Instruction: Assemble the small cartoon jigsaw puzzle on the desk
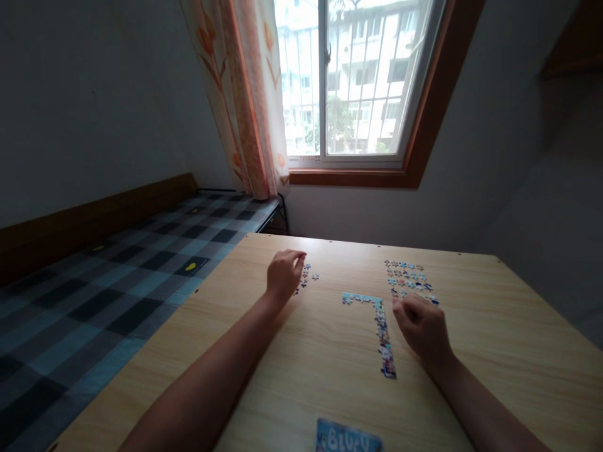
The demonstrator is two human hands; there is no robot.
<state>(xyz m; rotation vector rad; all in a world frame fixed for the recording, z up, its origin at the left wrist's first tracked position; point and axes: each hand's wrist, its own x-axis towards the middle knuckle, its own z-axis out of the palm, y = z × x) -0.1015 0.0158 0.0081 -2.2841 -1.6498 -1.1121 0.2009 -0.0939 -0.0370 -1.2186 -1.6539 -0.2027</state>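
My left hand [284, 276] is over the far left part of the table, thumb and fingertips pinched together; whether a piece is between them is too small to see. Right beside it lies a small group of loose puzzle pieces [315, 277], partly hidden by the hand. My right hand [423, 325] rests on the table with its fingers curled, close to the near edge of a larger spread of loose puzzle pieces [409, 275]. Anything inside its fingers is hidden. Between the hands, a joined puzzle border [384, 333] forms a corner, with a top strip and a right side.
A blue box or card lettered "BLUEY" [348, 437] lies at the near edge of view on the wooden table [325, 351]. To the left stands a bed with a checked cover [141, 282]. Behind the table are a curtain [245, 94] and a barred window [362, 81].
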